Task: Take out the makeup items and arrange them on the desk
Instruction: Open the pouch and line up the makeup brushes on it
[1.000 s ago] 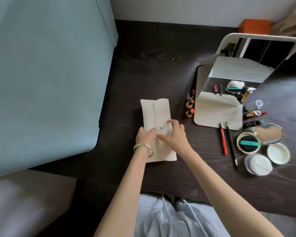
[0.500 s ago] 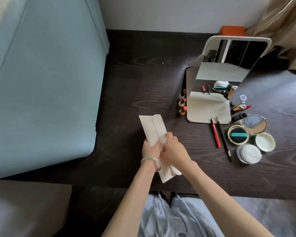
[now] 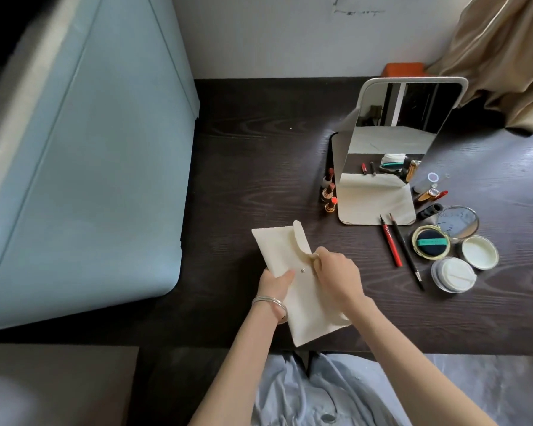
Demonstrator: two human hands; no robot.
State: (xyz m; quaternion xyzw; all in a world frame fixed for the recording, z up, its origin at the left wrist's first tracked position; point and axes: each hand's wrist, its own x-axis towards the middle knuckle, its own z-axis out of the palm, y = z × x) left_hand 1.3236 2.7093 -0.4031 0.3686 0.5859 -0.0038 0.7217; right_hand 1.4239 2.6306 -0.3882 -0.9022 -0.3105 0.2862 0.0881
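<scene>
A cream fabric pouch (image 3: 277,252) with a metal snap lies tilted on the dark desk (image 3: 253,167), its near end over the desk's front edge. My left hand (image 3: 273,282), a silver bangle on its wrist, grips the pouch's left edge. My right hand (image 3: 336,276) pinches the pouch's flap and holds it lifted. Laid out to the right are three lipsticks (image 3: 329,195), a red pencil (image 3: 391,241), a black pencil (image 3: 408,255), an open cushion compact (image 3: 430,241) with its mirror lid, a cream lid (image 3: 479,252) and a powder puff jar (image 3: 453,273).
A standing mirror (image 3: 394,142) sits at the back right on its cream base, with small tubes (image 3: 430,195) beside it. A large blue panel (image 3: 83,167) fills the left. A beige curtain (image 3: 505,56) hangs at the far right, an orange box (image 3: 405,69) behind the mirror.
The pouch was pulled toward me and turned at an angle. My right hand went from pressing the snapped flap to lifting it open; my left hand now grips the edge.
</scene>
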